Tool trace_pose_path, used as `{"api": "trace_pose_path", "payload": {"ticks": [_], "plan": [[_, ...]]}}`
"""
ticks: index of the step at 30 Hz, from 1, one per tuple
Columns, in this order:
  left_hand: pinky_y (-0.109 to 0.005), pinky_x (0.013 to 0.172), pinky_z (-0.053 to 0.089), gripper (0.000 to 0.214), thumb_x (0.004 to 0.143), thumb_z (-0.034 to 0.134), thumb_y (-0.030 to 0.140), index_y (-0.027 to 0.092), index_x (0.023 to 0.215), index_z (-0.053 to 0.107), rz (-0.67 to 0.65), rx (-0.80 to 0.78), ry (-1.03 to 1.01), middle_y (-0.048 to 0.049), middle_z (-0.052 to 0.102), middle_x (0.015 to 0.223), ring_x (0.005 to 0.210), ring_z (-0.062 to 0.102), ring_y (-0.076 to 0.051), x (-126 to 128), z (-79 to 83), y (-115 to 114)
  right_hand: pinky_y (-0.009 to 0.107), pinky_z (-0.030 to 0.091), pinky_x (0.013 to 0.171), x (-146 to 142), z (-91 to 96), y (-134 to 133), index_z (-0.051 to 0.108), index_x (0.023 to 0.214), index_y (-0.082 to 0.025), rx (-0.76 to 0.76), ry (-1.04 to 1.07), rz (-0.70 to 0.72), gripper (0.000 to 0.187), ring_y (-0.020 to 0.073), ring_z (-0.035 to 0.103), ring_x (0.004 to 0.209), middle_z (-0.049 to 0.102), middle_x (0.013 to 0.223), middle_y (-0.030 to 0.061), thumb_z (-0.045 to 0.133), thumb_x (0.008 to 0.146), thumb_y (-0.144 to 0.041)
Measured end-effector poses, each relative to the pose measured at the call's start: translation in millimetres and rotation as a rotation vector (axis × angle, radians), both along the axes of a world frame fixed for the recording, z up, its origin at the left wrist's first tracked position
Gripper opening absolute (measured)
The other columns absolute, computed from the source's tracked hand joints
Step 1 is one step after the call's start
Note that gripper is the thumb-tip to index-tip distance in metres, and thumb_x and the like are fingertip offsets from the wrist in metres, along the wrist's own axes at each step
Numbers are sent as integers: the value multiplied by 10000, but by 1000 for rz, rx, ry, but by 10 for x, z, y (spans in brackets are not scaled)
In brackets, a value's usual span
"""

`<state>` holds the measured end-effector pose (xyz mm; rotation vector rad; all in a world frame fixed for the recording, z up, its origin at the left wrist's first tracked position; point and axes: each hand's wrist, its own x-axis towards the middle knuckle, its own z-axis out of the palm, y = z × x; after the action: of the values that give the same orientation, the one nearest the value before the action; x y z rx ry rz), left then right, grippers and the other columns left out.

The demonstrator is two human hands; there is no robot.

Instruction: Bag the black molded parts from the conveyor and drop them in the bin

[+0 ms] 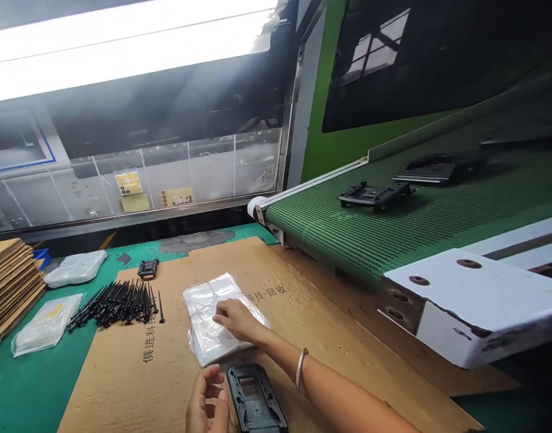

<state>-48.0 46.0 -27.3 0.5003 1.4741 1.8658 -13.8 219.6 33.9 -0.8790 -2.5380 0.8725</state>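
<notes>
Best peel one edge only: the right hand (234, 317) pinches narrowly at the clear bags (211, 338) (I cannot tell whether one is gripped), eleven o'clock from the black frame (259, 412); the left hand (198, 404), loosely open, is at nine.

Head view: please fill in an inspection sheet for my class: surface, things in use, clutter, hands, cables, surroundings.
Surface: cardboard sheet over green tabletop.
Things in use: clear bag stack; black frame nearer the wearer.
Clutter: heaped black spiked parts; small black part; two more clear-plastic stacks; stacked cardboard at left.
Hands: right hand on the bag stack, grip unclear; left hand open beside the frame.
Cables: nothing seen.
Surroundings: green conveyor belt carrying dark parts; bright lamp at upper left.
</notes>
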Motion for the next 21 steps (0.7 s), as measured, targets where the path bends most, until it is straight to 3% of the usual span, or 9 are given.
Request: {"api": "trace_pose_path", "payload": {"ticks": [5, 8, 10, 13, 15, 18, 21], "plan": [[-286, 842, 365, 367, 694, 638, 242, 163, 1049, 582, 136, -5, 276, -129, 571, 1122, 1021, 495, -243, -71, 213, 273, 267, 428, 627, -113, 222, 178, 471, 609, -158, -202, 167, 119, 328, 112, 530, 600, 522, 604, -30, 475, 870, -356], [-296, 1034, 165, 465, 718, 627, 254, 161, 1161, 519, 276, 171, 387, -141, 455, 1296, 1254, 319, -230, -207, 468, 387, 265, 436, 650, -76, 411, 125, 450, 633, -170, -327, 242, 284, 380, 116, 532, 620, 528, 622, -9, 455, 832, -494], [-300, 1064, 80, 506, 719, 641, 265, 183, 1198, 499, 228, 221, 483, -122, 419, 1344, 1308, 236, -211, -346, 645, 410, 264, 446, 635, -11, 517, 26, 457, 639, -170, -405, 241, 413, 476, 119, 531, 609, 523, 612, -13, 501, 727, -636], [-343, 995, 276, 430, 724, 642, 326, 204, 1128, 558, -216, 194, 464, -105, 573, 1152, 1152, 447, -239, -539, 837, 368, 237, 434, 514, 108, 614, -147, 478, 631, -164, -498, 202, 548, 596, 112, 513, 519, 502, 551, -30, 530, 589, -756], [-289, 754, 426, 270, 735, 623, 366, 181, 930, 641, -444, 150, 466, -62, 637, 813, 797, 578, -198, -599, 896, 309, 195, 356, 410, 190, 635, -248, 463, 609, -164, -527, 208, 540, 591, 81, 444, 421, 458, 480, -54, 507, 623, -753], [-221, 483, 321, 302, 765, 575, 411, 173, 579, 571, -416, 78, 541, 23, 460, 491, 477, 405, -108, -576, 913, 198, 167, 267, 363, 324, 614, -376, 411, 588, -175, -561, 271, 440, 573, 54, 366, 376, 408, 448, -73, 425, 710, -734], [-217, 471, 280, 336, 776, 551, 433, 176, 561, 525, -311, 44, 580, 37, 416, 500, 483, 349, -97, -512, 909, 80, 181, 348, 414, 479, 569, -501, 458, 665, -163, -645, 279, 418, 562, 74, 449, 449, 499, 545, -41, 493, 672, -724]]}}
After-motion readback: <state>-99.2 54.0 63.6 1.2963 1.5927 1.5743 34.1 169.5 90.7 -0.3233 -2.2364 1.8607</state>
